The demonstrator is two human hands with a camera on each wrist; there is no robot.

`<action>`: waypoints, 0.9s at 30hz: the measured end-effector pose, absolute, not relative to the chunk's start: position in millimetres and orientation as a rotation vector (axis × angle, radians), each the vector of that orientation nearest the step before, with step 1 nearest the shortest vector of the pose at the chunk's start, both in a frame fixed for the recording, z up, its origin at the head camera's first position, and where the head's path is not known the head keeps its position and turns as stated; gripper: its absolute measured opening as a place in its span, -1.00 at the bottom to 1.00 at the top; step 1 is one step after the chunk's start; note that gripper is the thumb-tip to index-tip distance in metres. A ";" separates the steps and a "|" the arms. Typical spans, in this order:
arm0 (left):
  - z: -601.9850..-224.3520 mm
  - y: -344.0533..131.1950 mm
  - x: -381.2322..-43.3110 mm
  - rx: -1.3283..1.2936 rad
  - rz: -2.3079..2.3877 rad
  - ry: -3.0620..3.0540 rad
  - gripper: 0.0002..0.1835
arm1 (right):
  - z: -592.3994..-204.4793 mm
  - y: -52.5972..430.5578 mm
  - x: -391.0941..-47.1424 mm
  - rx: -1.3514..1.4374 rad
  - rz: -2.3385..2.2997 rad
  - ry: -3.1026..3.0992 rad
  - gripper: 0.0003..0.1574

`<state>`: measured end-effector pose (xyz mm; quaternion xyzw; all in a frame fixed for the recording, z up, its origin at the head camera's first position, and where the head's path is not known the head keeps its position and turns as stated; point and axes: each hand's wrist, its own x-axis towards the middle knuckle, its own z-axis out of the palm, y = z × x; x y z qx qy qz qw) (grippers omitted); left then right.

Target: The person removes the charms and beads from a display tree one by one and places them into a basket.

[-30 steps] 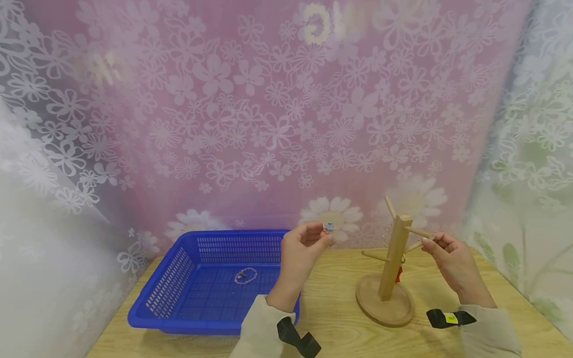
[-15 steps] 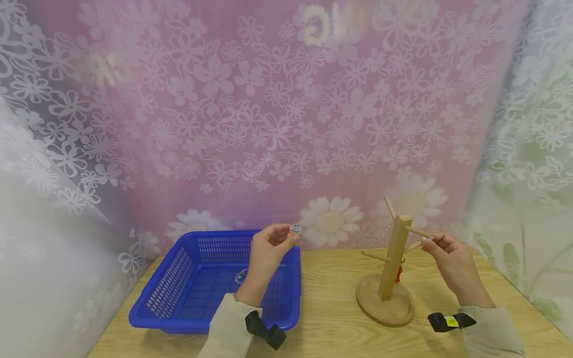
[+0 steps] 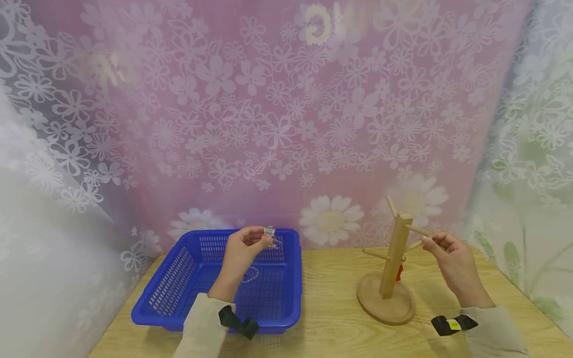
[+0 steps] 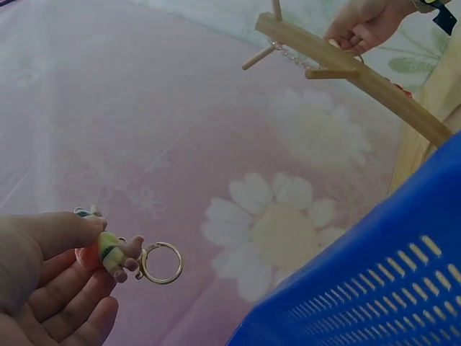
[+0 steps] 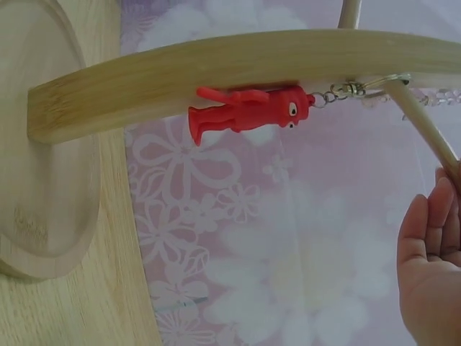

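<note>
Fingers (image 4: 75, 306) of the left hand (image 3: 241, 247) are bent beneath a small multicoloured figurine keychain (image 4: 112, 254), with the thumb closed down on top, so that it is pinched tightly between them. Yellow, orange-red and pinkish parts show past the grip, and a gold-coloured metal ring (image 4: 181, 264) sticks out freely from the figurine's end. In the head view this hand is raised over the rear half of a rectangular blue plastic basket (image 3: 293, 293) with slotted walls. A thin beaded bracelet (image 3: 257, 271) lies on the basket floor, partly hidden by the left forearm.

On the person's right, a light wooden stand (image 3: 394, 258) with a round base and a post bearing several pegs rests on a wood-grain table (image 3: 329, 303), well apart from the basket. The right hand (image 3: 454, 263) has its fingers curled in at the outer end of a slim round wooden peg (image 5: 426, 133), which it pinches at the tip. A red rubbery figure keychain (image 5: 252, 112) hangs by its ring from that same peg, close against the post. Behind the post hangs a strand of clear pinkish beads (image 4: 289, 55). Pink cloth with white flowers (image 3: 224, 124) covers the wall behind the table.
</note>
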<state>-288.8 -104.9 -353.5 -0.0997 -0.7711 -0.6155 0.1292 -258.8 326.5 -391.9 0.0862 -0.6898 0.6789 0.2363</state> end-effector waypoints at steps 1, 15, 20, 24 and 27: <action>-354.2 -107.7 -289.4 -0.279 -1.779 -2.257 -0.71 | -391.7 326.0 -258.2 0.238 1.856 -1.891 -0.85; -369.1 -133.1 -304.2 -0.175 -1.729 -2.381 -0.72 | -391.5 311.2 -245.6 0.041 1.650 -1.952 -0.94; -368.6 -140.2 -307.3 -0.138 -1.701 -2.402 -0.71 | -391.8 302.6 -243.1 -0.076 1.519 -1.978 -0.94; -371.2 -145.6 -312.8 -0.133 -1.711 -2.408 -0.70 | -391.5 297.6 -241.5 -0.154 1.463 -1.995 -0.92; -373.7 -149.9 -316.5 -0.117 -1.731 -2.420 -0.69 | -391.1 294.5 -239.4 -0.183 1.436 -2.008 -0.92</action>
